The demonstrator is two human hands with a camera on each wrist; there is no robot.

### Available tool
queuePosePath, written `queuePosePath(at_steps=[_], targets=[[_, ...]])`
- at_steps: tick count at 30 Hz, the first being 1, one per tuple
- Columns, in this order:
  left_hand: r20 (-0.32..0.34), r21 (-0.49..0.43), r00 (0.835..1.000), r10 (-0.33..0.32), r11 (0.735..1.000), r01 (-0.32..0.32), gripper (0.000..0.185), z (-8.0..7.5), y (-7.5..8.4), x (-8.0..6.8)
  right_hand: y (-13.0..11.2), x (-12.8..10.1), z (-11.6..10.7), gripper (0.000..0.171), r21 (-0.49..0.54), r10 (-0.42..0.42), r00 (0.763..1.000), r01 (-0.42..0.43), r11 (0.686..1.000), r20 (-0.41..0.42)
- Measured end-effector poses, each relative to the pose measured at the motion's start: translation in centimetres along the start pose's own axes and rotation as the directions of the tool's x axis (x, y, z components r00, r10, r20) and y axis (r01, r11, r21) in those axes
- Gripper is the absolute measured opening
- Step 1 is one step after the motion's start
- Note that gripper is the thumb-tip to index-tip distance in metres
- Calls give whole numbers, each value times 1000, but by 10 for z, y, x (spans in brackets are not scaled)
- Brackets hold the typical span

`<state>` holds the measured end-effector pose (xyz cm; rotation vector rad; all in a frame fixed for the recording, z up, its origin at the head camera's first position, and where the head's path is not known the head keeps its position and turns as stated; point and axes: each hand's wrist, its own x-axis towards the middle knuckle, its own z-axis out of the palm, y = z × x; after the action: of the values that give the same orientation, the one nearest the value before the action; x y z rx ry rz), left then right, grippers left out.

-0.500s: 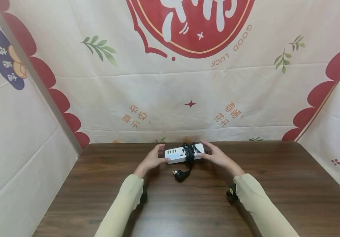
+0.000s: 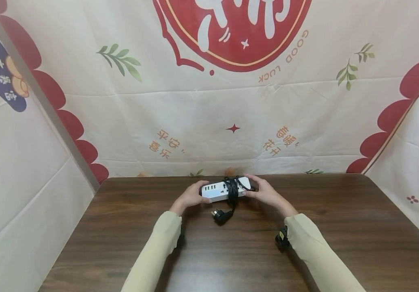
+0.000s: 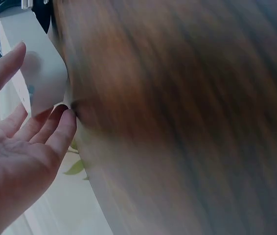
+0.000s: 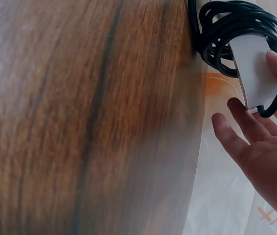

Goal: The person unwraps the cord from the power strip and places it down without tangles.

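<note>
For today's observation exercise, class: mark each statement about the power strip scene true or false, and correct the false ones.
1. Both hands hold the white power strip by its ends. True: the left hand is at one end, the right hand at the other.
2. The black cord lies stretched straight across the table. False: it is wound around the strip.
3. The plug hangs loose on the side of the strip nearer the person. True.
4. The table is white plastic. False: it is dark wood grain.
5. The strip sits at the table's near edge. False: it is near the far edge, by the cloth backdrop.
</note>
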<state>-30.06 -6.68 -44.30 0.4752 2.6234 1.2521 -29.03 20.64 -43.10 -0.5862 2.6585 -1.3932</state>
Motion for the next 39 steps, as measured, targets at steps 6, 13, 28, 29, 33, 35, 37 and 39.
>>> queuePosePath(at_steps=[6, 13, 28, 29, 33, 35, 37, 39], targets=[[0, 81, 1000, -6, 997, 6, 65, 3, 2, 4, 2, 1, 2, 66, -9, 17, 1000, -17, 1000, -12], [-17, 81, 1000, 19, 997, -18, 55, 3, 6, 4, 4, -1, 1, 63, 15, 5, 1000, -5, 1000, -17], [-48, 17, 996, 76, 997, -75, 58, 1, 11, -7, -20, -16, -5, 57, 42, -56, 998, 56, 998, -22], [-56, 20, 995, 85, 996, -84, 58, 0, 11, -7, -18, -15, -5, 58, 48, -51, 998, 52, 998, -20], [-92, -3, 990, 112, 994, -113, 55, -3, 11, -9, -7, -13, -5, 61, 60, -45, 999, 46, 997, -18], [-106, -21, 987, 117, 993, -120, 54, -4, 11, -11, -7, -14, -6, 63, 81, -28, 999, 29, 996, -20], [-121, -34, 986, 117, 992, -122, 53, -6, 12, -13, -7, -15, -7, 67, 103, -24, 1000, 24, 994, -8], [-127, -44, 984, 126, 990, -132, 52, -7, 12, -15, -7, -17, -8, 71, 136, -9, 1000, 8, 991, 12]])
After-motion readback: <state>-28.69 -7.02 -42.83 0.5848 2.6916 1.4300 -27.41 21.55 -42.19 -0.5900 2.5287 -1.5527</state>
